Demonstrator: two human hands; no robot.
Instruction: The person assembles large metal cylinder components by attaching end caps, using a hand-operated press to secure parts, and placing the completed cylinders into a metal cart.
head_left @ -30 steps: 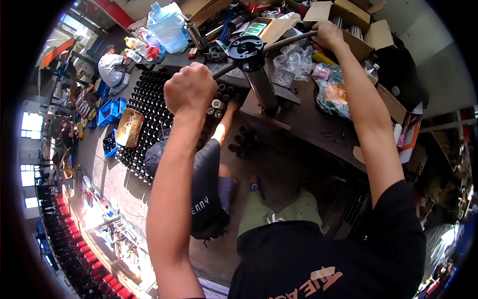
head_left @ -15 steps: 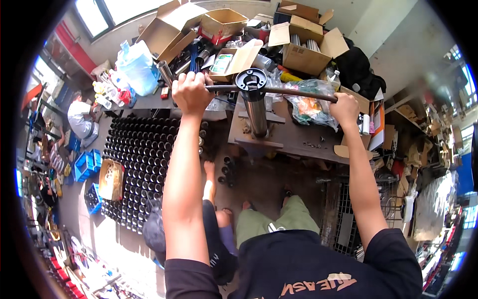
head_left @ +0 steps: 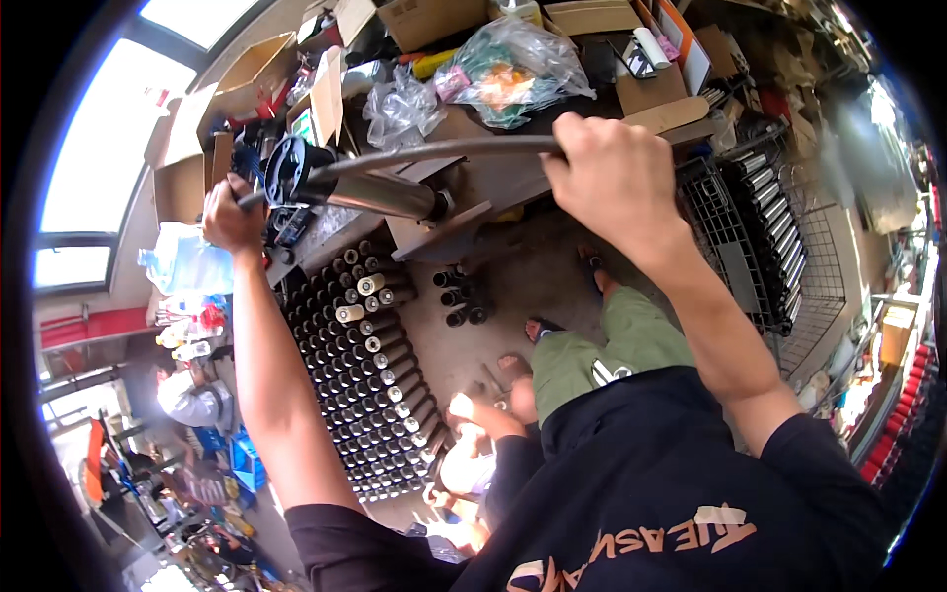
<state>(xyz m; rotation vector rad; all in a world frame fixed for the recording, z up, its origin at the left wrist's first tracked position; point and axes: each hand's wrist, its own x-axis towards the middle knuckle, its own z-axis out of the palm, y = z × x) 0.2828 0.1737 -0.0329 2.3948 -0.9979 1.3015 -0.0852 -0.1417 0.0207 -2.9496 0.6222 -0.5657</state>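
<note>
Head: the view is turned against half a second ago, so the tube (head_left: 385, 194) slants leftward where it stood nearly upright; I take that mostly for the head's own turn.
Tube: silver, at the near edge of the desk (head_left: 513, 178), with a dark ring (head_left: 314, 160) at its upper end.
Bar (head_left: 424, 153): dark and long, reaching out on both sides of the ring; whether it passes through or is fixed there, I cannot tell.
Left hand (head_left: 234, 215): fingers closed round the bar's short left stretch, just beyond the ring.
Right hand (head_left: 617, 187): clamped on the bar's right end, larger in view than before and probably nearer the body.
Change: the bar seems to have swung round further, which suggests turning at the ring; whether the ring moves with it is unclear.
Shirt (head_left: 612, 464): black, with orange and pale lettering (head_left: 681, 538) across the front, partly lost in folds.
Labels: no brand mark can be made out on the tube or bar; the packets behind are too small to read.
</note>
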